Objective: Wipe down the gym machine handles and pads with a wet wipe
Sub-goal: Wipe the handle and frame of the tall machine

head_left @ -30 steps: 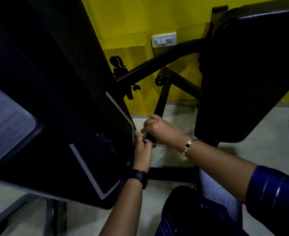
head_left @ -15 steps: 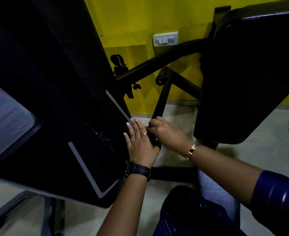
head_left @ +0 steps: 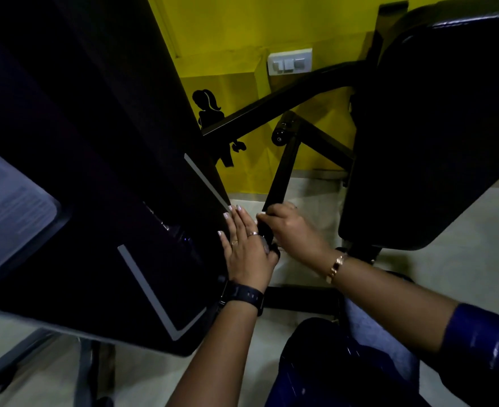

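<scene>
My right hand (head_left: 293, 230) grips the lower end of a black machine handle bar (head_left: 283, 168) that slopes up toward a pivot. My left hand (head_left: 246, 251) lies flat with straight fingers against the right edge of a large black machine panel (head_left: 110, 201), right beside the handle. A big black pad (head_left: 430, 127) hangs to the right of both hands. No wet wipe shows in the dim light; it may be hidden under a hand.
Black frame bars (head_left: 271, 104) cross in front of a yellow wall (head_left: 242, 30) with a white switch plate (head_left: 290, 61). A floor bar (head_left: 301, 298) lies under my hands. My dark-clothed knee (head_left: 330, 365) fills the lower middle. Grey frame legs (head_left: 83, 371) stand lower left.
My left hand let go near the handle, opened and slid up flat onto the panel edge. My right hand stays gripping the handle, shifted slightly upward.
</scene>
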`<act>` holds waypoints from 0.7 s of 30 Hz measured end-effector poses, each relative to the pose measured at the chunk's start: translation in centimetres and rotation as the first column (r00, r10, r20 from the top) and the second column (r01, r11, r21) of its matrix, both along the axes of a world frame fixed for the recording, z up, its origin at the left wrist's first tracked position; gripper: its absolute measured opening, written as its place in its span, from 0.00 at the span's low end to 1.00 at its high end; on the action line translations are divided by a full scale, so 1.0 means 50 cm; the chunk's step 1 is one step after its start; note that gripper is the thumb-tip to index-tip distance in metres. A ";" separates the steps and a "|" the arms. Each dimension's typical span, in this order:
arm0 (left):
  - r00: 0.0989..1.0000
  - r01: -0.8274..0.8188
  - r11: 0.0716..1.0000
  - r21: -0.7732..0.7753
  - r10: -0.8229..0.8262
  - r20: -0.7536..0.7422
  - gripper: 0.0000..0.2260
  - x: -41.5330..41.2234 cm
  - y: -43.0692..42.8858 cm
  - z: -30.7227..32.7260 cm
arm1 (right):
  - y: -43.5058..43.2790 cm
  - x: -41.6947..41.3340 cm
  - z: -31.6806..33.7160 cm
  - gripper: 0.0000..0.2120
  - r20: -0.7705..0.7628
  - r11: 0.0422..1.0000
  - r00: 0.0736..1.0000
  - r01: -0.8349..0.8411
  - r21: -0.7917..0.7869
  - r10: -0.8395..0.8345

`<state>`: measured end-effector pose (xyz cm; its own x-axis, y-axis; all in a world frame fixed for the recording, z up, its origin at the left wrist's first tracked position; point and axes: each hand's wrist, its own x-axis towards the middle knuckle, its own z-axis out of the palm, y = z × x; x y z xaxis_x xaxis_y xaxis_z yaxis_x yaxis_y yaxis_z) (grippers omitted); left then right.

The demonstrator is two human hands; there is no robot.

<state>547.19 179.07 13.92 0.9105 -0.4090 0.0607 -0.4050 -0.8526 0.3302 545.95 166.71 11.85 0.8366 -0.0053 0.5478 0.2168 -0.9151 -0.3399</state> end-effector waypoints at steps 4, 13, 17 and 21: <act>1.000 0.008 1.000 -0.003 -0.008 -0.018 0.46 0.005 0.003 -0.011 | -0.035 0.055 -0.002 0.13 -0.084 0.995 0.992 0.096 0.038 -0.092; 0.968 0.099 0.964 -0.248 -0.151 -0.200 0.44 0.020 0.019 -0.015 | 0.068 -0.063 0.000 0.12 0.025 0.976 0.999 0.030 0.218 -0.036; 0.957 0.108 0.935 -0.338 -0.190 -0.220 0.50 0.027 0.025 -0.028 | 0.051 -0.068 -0.023 0.14 0.025 0.909 0.994 0.088 0.407 -0.107; 0.788 -0.089 0.767 -0.636 -0.336 -0.515 0.43 0.043 0.034 -0.033 | 0.077 -0.073 -0.038 0.15 -0.036 0.778 0.975 0.198 0.596 -0.221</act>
<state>549.35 180.77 12.27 0.7913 -0.5860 -0.1744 -0.0424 -0.3371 0.9405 542.29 170.56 9.95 0.7575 -0.5112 0.4061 0.0650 -0.5599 -0.8260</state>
